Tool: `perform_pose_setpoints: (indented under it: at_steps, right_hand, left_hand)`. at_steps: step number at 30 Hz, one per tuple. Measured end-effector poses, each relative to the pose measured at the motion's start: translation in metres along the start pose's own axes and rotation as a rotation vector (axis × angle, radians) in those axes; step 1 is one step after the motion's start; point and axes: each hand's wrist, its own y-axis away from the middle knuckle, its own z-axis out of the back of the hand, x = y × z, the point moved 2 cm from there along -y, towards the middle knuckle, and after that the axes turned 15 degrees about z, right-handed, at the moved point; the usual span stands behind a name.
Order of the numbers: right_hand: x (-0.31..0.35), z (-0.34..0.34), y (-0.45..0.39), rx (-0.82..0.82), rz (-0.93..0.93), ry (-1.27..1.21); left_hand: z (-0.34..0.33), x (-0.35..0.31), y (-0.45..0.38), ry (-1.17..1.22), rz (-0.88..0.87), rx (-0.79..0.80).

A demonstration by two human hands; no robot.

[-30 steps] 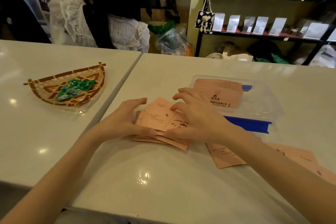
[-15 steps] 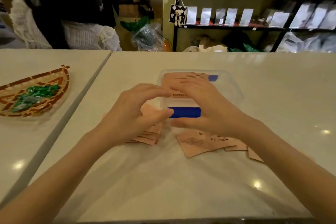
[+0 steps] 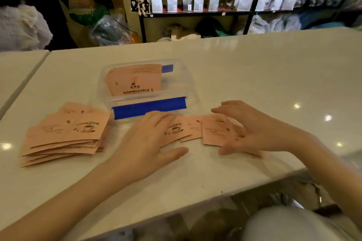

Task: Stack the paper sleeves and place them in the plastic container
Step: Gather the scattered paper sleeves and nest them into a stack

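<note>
Pink loose sleeves now under both hands, left hand and right hand spread, stack released

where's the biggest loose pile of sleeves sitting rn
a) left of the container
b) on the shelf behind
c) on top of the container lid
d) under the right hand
a: the thick sleeve pile lies on the table left of the plastic container, clear of both hands.

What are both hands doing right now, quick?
Left hand: open, fingers spread, resting flat on the loose paper sleeves, gripping nothing.
Right hand: open, curved over the same sleeves, nothing held.
</note>
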Motion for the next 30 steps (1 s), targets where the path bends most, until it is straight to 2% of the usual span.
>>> perform_pose_setpoints:
  at_steps: [12,20,27,30]
  right_hand:
    - [-0.030,-0.011,0.011,-0.067,0.070,0.166]
    - [-0.021,0.002,0.001,-0.180,0.128,0.005]
    - [0.025,0.031,-0.036,-0.316,0.190,-0.138]
    - [0.045,0.035,-0.060,-0.369,0.275,-0.203]
  left_hand:
    - [-0.009,0.015,-0.001,0.010,0.214,0.028]
    - [0.001,0.014,0.000,0.094,0.256,0.022]
    - [0.045,0.026,0.006,0.232,0.240,-0.018]
    - [0.067,0.041,0.012,0.267,0.257,-0.068]
